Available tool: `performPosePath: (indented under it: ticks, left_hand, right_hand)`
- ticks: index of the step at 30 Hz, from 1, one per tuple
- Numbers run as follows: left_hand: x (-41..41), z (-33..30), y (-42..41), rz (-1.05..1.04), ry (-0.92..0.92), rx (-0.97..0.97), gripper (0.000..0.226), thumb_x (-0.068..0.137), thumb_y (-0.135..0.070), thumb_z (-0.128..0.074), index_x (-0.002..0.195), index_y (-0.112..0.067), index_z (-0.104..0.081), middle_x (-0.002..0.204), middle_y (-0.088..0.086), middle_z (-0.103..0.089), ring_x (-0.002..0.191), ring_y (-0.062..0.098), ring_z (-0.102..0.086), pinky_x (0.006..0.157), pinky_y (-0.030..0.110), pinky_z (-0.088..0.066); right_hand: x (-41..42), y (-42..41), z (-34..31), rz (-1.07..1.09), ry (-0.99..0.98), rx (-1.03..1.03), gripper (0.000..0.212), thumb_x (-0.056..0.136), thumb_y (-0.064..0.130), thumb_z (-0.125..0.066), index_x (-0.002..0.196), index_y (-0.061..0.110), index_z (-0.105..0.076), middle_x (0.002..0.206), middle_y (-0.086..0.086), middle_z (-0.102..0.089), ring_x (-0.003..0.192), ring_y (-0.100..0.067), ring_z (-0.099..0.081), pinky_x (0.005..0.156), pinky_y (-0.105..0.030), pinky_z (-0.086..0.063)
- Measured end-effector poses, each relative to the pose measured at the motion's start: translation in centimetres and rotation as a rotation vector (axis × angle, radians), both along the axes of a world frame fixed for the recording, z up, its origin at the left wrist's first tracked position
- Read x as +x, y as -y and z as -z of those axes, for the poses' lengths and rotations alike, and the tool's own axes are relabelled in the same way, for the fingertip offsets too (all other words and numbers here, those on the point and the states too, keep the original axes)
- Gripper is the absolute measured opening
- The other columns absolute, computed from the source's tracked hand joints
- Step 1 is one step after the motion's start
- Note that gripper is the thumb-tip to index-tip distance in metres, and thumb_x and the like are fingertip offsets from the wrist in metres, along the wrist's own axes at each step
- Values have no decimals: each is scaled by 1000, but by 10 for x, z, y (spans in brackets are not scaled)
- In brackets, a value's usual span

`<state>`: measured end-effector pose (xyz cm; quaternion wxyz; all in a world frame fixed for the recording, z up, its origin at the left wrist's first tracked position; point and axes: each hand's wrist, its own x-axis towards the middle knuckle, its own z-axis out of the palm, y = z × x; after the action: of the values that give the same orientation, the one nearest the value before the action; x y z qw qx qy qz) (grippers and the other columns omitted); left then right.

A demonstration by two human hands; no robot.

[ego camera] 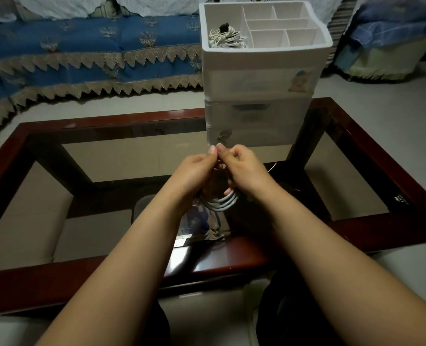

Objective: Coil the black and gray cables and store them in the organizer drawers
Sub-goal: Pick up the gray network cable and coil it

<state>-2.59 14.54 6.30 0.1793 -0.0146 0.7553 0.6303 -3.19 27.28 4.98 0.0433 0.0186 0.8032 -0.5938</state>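
Note:
Both hands meet above the glass table, just in front of the white organizer (259,116). My left hand (197,171) and my right hand (244,171) pinch the top of a coiled gray cable (223,202), whose loops hang below the hands. The organizer has several closed drawers and an open top tray with dividers. A bundled whitish cable with a black plug (225,36) lies in the tray's left compartment. I cannot pick out a black cable.
The table (57,273) has a dark red wooden frame and a glass top. A blue sofa with lace trim (82,53) stands behind it. Bedding is piled at the far right (391,33).

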Motion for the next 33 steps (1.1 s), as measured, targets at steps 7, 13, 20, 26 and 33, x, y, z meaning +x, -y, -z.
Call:
performPosePath:
  ticks: [7, 13, 20, 26, 33]
  left_hand:
    - [-7, 4, 14, 58, -88, -95, 27, 103, -28, -39, 96, -10, -57, 66, 1, -46, 54, 10, -43, 51, 23, -39]
    - [-6, 3, 17, 205, 193, 340, 38, 101, -34, -38, 89, -3, -56, 63, 5, -53, 53, 13, -56, 59, 27, -55]
    - [-6, 5, 15, 223, 397, 543, 39, 102, -35, -29, 83, -11, -53, 51, -6, -33, 42, 7, -33, 64, 27, -42]
    - [-12, -1, 22, 80, 388, 612, 41, 102, -33, -33, 66, -17, -44, 45, -9, -27, 32, 4, -23, 34, 17, -30]
    - [-9, -4, 23, 137, 394, 602, 45, 100, -37, -35, 61, -18, -42, 42, -9, -29, 31, 5, -24, 31, 16, -23]
  right_hand:
    - [-1, -4, 2, -190, 92, -240, 30, 102, 21, -39, 97, -4, -54, 65, -5, -36, 55, -12, -35, 50, -20, -51]
    - [2, -17, -4, -185, 30, -231, 12, 98, 11, -46, 102, 2, -53, 70, 1, -61, 56, -3, -57, 51, -18, -44]
    - [1, -30, -2, -257, 156, -343, 15, 98, 15, -45, 100, 6, -58, 77, -6, -54, 65, -13, -48, 56, -22, -47]
    - [1, -52, -5, -469, 454, -801, 38, 91, 13, -42, 122, -4, -56, 100, -16, -70, 92, -27, -69, 85, -40, -56]
    - [8, -31, 4, -657, 379, -874, 25, 72, 29, -79, 85, 11, -69, 84, -5, -67, 76, -15, -66, 83, -36, -54]
